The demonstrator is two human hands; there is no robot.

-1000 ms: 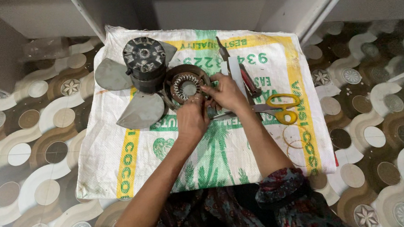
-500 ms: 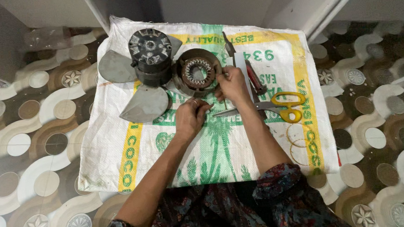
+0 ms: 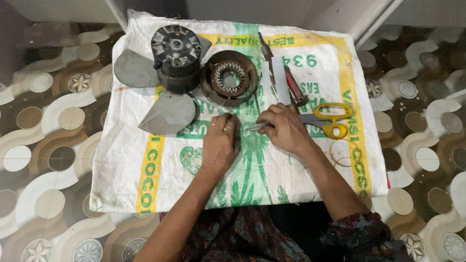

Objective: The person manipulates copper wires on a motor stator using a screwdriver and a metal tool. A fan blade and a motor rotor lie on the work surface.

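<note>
While left hand [image 3: 219, 146] lies flat, right hand [image 3: 287, 129] pinches scissors [image 3: 325, 118].

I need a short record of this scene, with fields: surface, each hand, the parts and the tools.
surface: white woven sack with green and yellow print, spread on a patterned floor
left hand: left hand rests palm down on the sack, a ring on one finger
right hand: right hand lies over the blades of the yellow-handled scissors
parts: dark fan motor with grey blades; round stator with copper winding beside it
tools: slim hand tools above the scissors
</note>
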